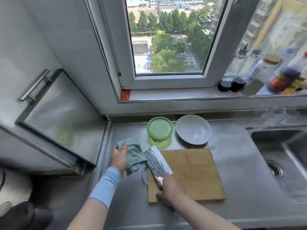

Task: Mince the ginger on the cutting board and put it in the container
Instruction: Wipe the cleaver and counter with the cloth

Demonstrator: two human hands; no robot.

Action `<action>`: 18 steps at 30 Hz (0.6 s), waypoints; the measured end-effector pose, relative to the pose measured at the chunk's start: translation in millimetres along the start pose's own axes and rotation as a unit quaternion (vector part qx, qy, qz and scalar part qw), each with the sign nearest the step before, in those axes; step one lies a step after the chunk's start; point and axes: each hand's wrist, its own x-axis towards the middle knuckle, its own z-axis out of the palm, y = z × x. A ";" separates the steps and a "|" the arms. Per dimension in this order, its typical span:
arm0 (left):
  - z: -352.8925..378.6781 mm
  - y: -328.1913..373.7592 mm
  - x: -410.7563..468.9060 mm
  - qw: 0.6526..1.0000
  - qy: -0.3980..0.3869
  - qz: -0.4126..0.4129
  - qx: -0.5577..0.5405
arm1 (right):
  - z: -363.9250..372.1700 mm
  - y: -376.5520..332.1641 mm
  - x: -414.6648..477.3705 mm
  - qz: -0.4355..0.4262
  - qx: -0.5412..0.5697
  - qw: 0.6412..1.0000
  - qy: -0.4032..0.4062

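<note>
Left hand [118,157] fingers curled round teal cloth [134,155] centre-left, right hand [171,190] clenched on cleaver [157,163] handle, blade over bamboo cutting board [191,173] left edge, lidded green container [160,129] just behind board

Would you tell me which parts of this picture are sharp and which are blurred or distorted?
Head view: the middle is fairly sharp, with cutting board, cleaver, cloth and green container; the bottles at far right are smeared; the cabinet door at left is soft; the wide lens bends the window frame; daylight leaves a soft sheen on the steel counter.
</note>
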 end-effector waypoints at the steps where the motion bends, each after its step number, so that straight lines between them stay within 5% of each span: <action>1: -9.0 0.0 0.8 1.000 0.005 0.009 0.005 | 2.1 -4.2 -1.0 0.007 0.006 1.000 0.004; 9: -21.2 43.1 -9.8 0.985 0.060 0.158 0.026 | -34.1 -9.0 -23.2 0.016 0.136 0.981 0.137; 13: 0.3 68.3 -16.5 0.946 0.047 0.313 0.067 | -68.7 2.0 -44.3 0.022 0.350 0.930 0.106; 15: 19.3 77.4 -23.3 0.911 -0.016 0.395 0.115 | -82.3 0.5 -53.8 0.020 0.435 0.897 0.078; 18: 57.2 77.1 -36.4 0.807 -0.179 0.510 0.240 | -107.6 -3.5 -70.4 0.036 0.508 0.859 0.056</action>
